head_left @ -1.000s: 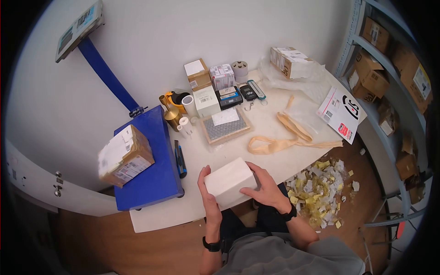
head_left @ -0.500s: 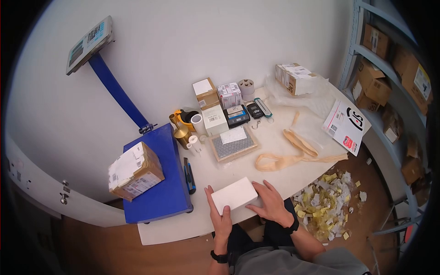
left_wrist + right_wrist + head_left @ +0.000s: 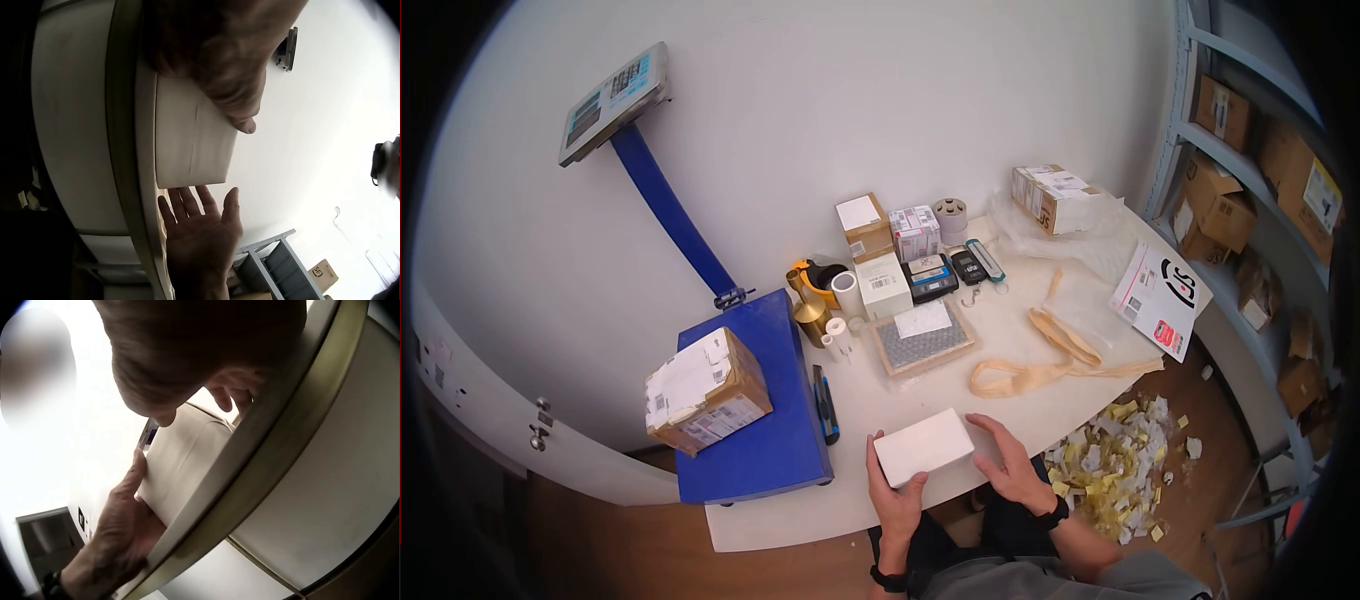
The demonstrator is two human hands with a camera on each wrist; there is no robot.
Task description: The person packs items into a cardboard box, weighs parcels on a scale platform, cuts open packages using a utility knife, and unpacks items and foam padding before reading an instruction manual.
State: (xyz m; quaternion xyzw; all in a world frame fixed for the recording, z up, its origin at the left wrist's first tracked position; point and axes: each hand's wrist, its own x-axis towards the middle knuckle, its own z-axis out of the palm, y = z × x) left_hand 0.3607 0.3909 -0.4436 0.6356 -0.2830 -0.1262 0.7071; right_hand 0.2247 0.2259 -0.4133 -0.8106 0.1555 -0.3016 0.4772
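Observation:
A plain white box (image 3: 925, 447) lies near the table's front edge. My left hand (image 3: 895, 505) grips its left end, thumb on the near side and fingers along the far left. In the left wrist view, the long side of the white box (image 3: 195, 137) has a thin seam. Off the other end, my right hand (image 3: 1017, 478) is spread with fingers straight. A small gap shows between that hand and the box. The right wrist view shows the left palm (image 3: 128, 525) against the end of the box.
A blue platform scale (image 3: 800, 455) bearing a taped carton (image 3: 710, 390) stands left, with a utility knife (image 3: 825, 405) beside it. Behind are a bubble-wrapped packet (image 3: 925, 345), small boxes and tape rolls. Tan strapping (image 3: 1025, 375) and a white mailer (image 3: 1157, 300) lie right.
The right hand has let go of the box's right end and drawn off it with fingers extended. The left hand stays on the box. The head view has tilted, shifting the scene down.

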